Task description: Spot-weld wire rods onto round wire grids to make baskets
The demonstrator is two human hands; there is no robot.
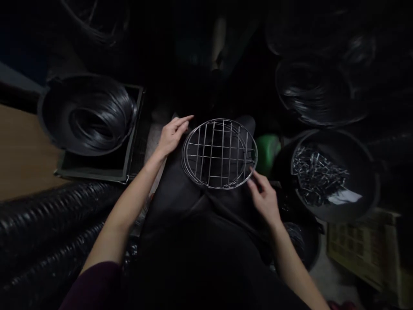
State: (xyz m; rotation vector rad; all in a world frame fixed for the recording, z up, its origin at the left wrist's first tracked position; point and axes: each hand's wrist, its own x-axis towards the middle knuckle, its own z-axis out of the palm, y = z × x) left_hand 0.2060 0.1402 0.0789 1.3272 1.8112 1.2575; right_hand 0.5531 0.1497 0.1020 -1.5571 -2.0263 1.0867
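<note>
A round wire rack [220, 153] of shiny metal, with a grid of thin bars inside a ring, rests on my dark-clothed lap. My left hand [172, 136] lies at the rack's left rim, fingers stretched out and apart, touching or almost touching the ring. My right hand [265, 196] is at the rack's lower right rim with its fingers extended toward the ring; whether the fingertips pinch the wire is unclear.
A black basin [371, 172] at the right holds several small shiny metal pieces. A black basin [53, 125] with coiled rings sits on a dark tray at the left. More dark coils fill the back right, a green object [269, 148] is beyond the rack, and black ribbed stacks [48, 215] lie lower left.
</note>
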